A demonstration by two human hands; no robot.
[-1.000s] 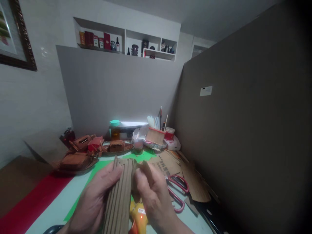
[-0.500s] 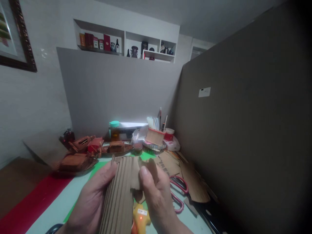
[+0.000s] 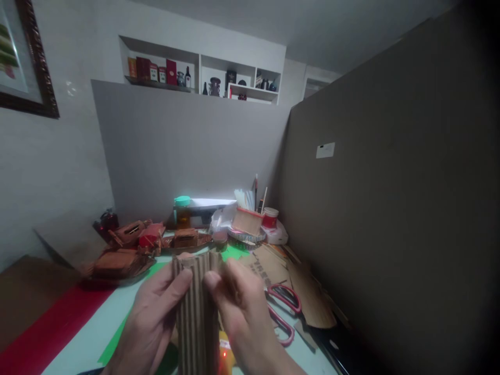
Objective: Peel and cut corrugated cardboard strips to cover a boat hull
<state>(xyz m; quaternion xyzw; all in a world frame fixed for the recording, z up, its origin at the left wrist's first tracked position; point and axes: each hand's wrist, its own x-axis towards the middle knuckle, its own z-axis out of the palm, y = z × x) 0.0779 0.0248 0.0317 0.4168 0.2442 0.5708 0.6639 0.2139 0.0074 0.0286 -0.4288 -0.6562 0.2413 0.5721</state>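
A ridged strip of corrugated cardboard [image 3: 197,317] stands between my hands above the table, its upper end away from me. My left hand [image 3: 154,312] grips its left edge, thumb on the ridged face. On the right edge near the top, my right hand [image 3: 244,307] is closed with the thumb on the cardboard; its other fingers are partly hidden. Behind the strip and my right hand, a yellow tool [image 3: 225,357] with a small red light shows in part.
Red-handled scissors [image 3: 287,299] and cardboard scraps [image 3: 308,291] lie at the right. Brown model boats [image 3: 121,260] stand at the left, near a red strip [image 3: 54,323]. A green-lidded jar [image 3: 182,208] and a box of tools [image 3: 248,220] are at the back.
The loose cardboard flap by my right thumb is no longer visible. My right hand has shifted left onto the strip's edge, and my left thumb now lies farther over the ridged face.
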